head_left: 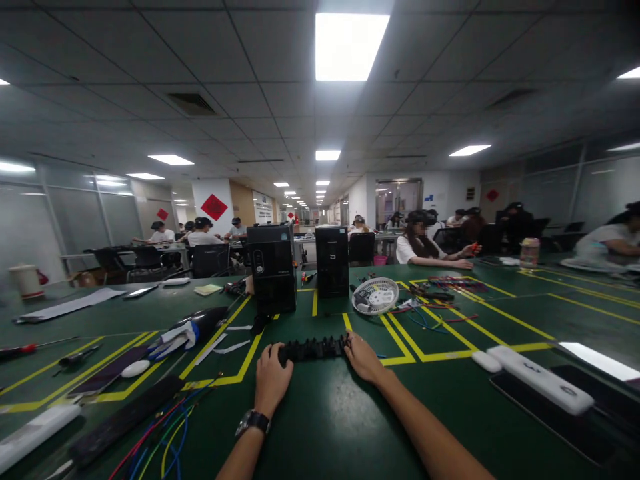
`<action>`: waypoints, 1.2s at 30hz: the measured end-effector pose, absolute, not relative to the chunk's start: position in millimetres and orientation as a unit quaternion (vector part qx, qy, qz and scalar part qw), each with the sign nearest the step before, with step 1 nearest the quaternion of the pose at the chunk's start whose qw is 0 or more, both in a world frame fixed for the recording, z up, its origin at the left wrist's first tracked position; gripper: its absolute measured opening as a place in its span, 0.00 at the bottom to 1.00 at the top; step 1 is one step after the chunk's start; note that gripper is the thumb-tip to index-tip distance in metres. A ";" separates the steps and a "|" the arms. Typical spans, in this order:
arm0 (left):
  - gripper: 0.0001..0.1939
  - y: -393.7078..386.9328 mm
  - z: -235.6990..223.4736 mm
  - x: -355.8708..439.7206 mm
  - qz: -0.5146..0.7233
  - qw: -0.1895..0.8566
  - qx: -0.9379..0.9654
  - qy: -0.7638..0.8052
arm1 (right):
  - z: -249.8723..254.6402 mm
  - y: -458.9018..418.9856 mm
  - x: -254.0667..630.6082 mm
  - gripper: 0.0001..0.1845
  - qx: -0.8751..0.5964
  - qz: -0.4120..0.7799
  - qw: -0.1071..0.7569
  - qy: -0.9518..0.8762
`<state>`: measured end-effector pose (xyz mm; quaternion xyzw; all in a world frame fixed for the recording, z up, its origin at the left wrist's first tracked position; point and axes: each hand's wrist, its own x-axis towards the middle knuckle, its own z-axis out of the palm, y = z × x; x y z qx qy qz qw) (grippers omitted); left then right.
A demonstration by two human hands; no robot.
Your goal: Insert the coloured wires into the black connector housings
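Observation:
A long black strip [315,349] with a row of ridges along it lies crosswise on the green table in front of me; its exact kind I cannot make out. My left hand [273,375] is closed round its left end, with a dark watch [253,423] on that wrist. At the other end, the fingers of my right hand [362,356] pinch the strip. Beyond it stand two black computer towers [273,267]. Pale paper-like strips [233,347] lie left of my left hand, and a white round mesh basket [375,296] sits farther back on the right.
Coloured wires [167,433] and a black bar [125,413] lie at the front left, near a blue-and-white bundle [176,339]. On the right rests a white elongated device [540,379]. More wires [440,307] spread behind it. A co-worker [425,247] sits across the table.

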<state>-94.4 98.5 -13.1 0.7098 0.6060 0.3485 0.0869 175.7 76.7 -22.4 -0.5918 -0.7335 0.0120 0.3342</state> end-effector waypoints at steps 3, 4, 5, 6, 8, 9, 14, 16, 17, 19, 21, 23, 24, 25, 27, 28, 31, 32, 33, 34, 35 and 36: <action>0.23 94.9 -11.2 -83.8 0.343 0.113 0.732 0.578 | -17.7 62.9 183.2 0.10 -0.602 -0.057 0.354 -0.714; 0.22 92.8 -10.3 -79.4 0.341 0.118 0.741 0.566 | -15.6 58.0 186.9 0.11 -0.609 -0.092 0.362 -0.699; 0.22 90.5 -9.4 -74.4 0.339 0.117 0.751 0.554 | -13.3 52.5 191.7 0.11 -0.618 -0.128 0.371 -0.681; 0.22 87.9 -8.8 -69.0 0.337 0.112 0.760 0.545 | -10.8 46.0 198.0 0.11 -0.628 -0.159 0.379 -0.661; 0.21 83.0 -8.0 -57.2 0.333 0.095 0.773 0.532 | -5.9 29.3 214.8 0.10 -0.642 -0.198 0.393 -0.628; 0.22 80.9 -7.8 -51.0 0.331 0.088 0.778 0.527 | -3.5 18.7 225.1 0.10 -0.643 -0.210 0.398 -0.619; 0.22 74.0 -5.9 -19.1 0.312 0.085 0.796 0.512 | 4.5 -49.6 277.0 0.08 -0.625 -0.225 0.413 -0.623; 0.22 71.8 -4.5 -5.5 0.303 0.092 0.804 0.504 | 6.5 -74.6 289.2 0.08 -0.624 -0.212 0.424 -0.621; 0.22 70.5 -3.8 1.4 0.299 0.094 0.808 0.498 | 7.6 -84.4 292.5 0.08 -0.627 -0.201 0.431 -0.617; 0.22 67.3 -2.7 15.6 0.292 0.096 0.816 0.490 | 9.9 -97.5 293.3 0.09 -0.635 -0.176 0.448 -0.605; 0.22 63.2 -1.9 29.7 0.286 0.097 0.822 0.482 | 12.4 -102.4 287.8 0.10 -0.639 -0.150 0.459 -0.598; 0.22 58.6 -1.5 43.5 0.284 0.099 0.833 0.464 | 14.3 -102.0 278.5 0.10 -0.637 -0.125 0.460 -0.605; 0.22 56.4 -1.5 50.5 0.284 0.101 0.841 0.448 | 14.8 -101.0 273.1 0.10 -0.636 -0.114 0.457 -0.611; 0.23 54.4 -1.5 57.8 0.285 0.104 0.850 0.431 | 14.9 -100.0 267.6 0.10 -0.635 -0.104 0.451 -0.619; 0.23 51.2 -1.6 73.3 0.285 0.112 0.866 0.395 | 14.0 -98.3 257.3 0.10 -0.638 -0.087 0.432 -0.632; 0.24 50.1 -1.5 81.7 0.287 0.118 0.873 0.376 | 13.0 -97.8 252.8 0.10 -0.641 -0.078 0.422 -0.636; 0.26 47.4 0.0 107.6 0.295 0.139 0.891 0.317 | 8.4 -97.4 243.5 0.12 -0.647 -0.057 0.388 -0.654; 0.27 46.3 1.2 115.6 0.293 0.147 0.896 0.299 | 6.7 -97.3 242.0 0.13 -0.648 -0.050 0.375 -0.661; 0.28 44.8 2.9 122.6 0.288 0.154 0.901 0.285 | 5.0 -97.2 241.3 0.14 -0.650 -0.043 0.363 -0.666; 0.29 43.0 5.2 128.1 0.278 0.158 0.907 0.274 | 3.6 -97.1 241.4 0.14 -0.654 -0.037 0.353 -0.668; 0.30 40.8 8.2 131.7 0.266 0.159 0.912 0.271 | 2.4 -96.9 242.2 0.15 -0.661 -0.032 0.345 -0.666; 0.30 38.5 12.0 132.8 0.254 0.154 0.916 0.272 | 1.6 -96.6 243.5 0.16 -0.668 -0.029 0.338 -0.662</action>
